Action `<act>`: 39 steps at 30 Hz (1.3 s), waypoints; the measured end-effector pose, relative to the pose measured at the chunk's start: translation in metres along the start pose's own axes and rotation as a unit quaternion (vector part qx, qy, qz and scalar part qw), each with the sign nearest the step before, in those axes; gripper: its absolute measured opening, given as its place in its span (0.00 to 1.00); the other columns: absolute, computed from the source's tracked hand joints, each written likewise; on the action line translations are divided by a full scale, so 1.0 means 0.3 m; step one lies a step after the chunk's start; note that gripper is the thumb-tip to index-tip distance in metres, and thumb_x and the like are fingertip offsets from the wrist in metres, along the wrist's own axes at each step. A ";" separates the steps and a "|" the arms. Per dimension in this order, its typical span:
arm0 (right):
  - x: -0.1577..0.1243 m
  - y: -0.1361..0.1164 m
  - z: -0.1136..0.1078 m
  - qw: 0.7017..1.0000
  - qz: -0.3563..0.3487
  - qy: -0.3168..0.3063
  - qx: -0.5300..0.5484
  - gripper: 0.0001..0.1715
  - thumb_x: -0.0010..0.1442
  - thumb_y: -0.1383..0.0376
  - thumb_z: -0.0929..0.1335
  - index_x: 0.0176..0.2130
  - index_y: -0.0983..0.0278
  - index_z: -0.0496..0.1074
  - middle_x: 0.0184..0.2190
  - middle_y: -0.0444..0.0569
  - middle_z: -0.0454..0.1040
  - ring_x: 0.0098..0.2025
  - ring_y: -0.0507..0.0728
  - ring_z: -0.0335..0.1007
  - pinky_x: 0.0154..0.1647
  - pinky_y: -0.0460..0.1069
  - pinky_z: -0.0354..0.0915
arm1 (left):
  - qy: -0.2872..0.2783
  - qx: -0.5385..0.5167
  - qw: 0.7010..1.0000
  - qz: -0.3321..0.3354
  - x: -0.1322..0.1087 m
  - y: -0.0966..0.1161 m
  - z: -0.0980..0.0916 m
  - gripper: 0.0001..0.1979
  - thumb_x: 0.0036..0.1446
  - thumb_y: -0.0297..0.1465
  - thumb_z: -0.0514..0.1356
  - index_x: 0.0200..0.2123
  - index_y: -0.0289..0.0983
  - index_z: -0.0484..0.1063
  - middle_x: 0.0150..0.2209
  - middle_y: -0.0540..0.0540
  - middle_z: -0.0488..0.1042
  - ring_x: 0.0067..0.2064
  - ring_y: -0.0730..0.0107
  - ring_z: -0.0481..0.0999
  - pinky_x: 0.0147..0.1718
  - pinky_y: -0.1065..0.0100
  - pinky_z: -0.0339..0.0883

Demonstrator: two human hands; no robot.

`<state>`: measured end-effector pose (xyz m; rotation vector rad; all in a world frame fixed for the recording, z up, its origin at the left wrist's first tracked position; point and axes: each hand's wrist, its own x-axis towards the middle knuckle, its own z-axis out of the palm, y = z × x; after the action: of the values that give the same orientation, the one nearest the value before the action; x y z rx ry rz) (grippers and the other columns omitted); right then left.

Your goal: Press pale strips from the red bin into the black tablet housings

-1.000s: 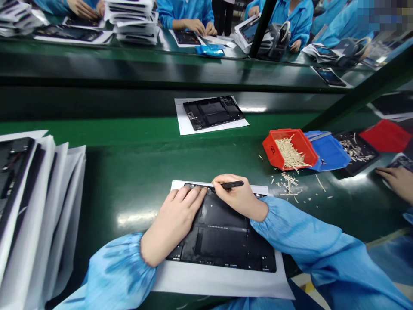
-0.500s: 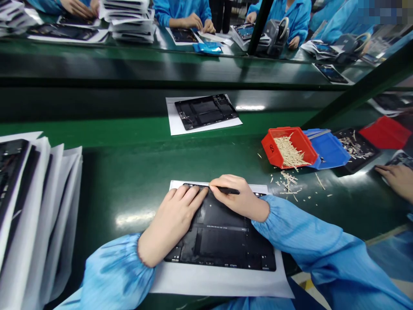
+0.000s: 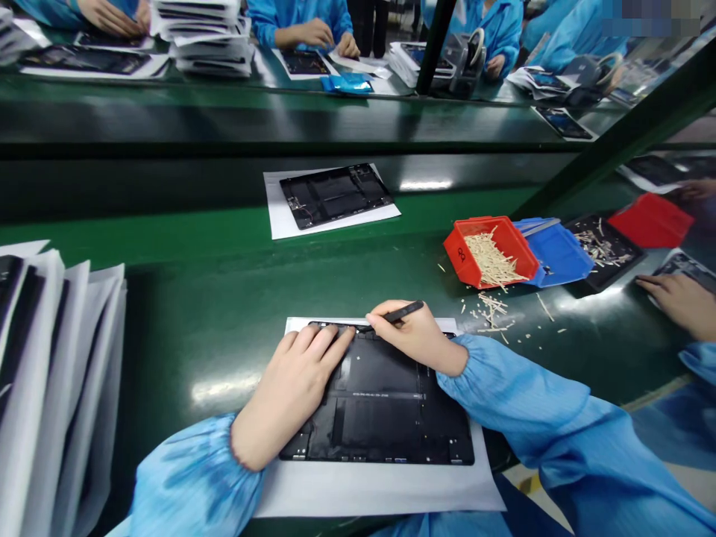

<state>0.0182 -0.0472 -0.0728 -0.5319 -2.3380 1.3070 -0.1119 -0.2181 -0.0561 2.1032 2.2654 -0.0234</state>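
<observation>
A black tablet housing [image 3: 380, 425] lies open side up on a white paper sheet [image 3: 380, 488] at the table's front edge. My left hand [image 3: 299, 380] rests flat on its upper left part, fingers stretched toward the top edge. My right hand [image 3: 411, 335] pinches a slim black pen-like tool [image 3: 403, 312], which slants down to the left. The tool's lower end is at the housing's top edge, beside my left fingertips. Whether the tip holds anything is too small to tell.
A red bin [image 3: 492, 253] of pale strips stands at right, with loose strips before it. Beside it are a blue bin [image 3: 559, 253] and a dark tray [image 3: 607, 250]. Another housing [image 3: 335, 195] lies ahead; papered housings [image 3: 61, 388] stack at left. A co-worker's hand [image 3: 679, 302] is at right.
My right hand has turned the black tool so its rear end points further up, and its dark lower end now shows. The left hand stays on the housing. The view has shifted slightly.
</observation>
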 end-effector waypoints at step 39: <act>-0.006 0.000 -0.001 0.998 -0.035 0.008 -0.055 0.09 0.59 0.69 0.64 0.32 0.62 0.74 0.32 0.45 0.77 0.34 0.53 0.72 0.36 0.46 0.65 | -0.005 0.024 1.000 0.008 0.001 0.001 0.004 0.29 0.60 0.22 0.49 0.63 0.42 0.53 0.52 0.43 0.67 0.49 0.56 0.63 0.47 0.57 0.60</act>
<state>0.0199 -0.0477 -0.0729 -0.4868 -2.4040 1.1438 -0.1116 -0.2178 -0.0572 2.1382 2.2657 -0.0893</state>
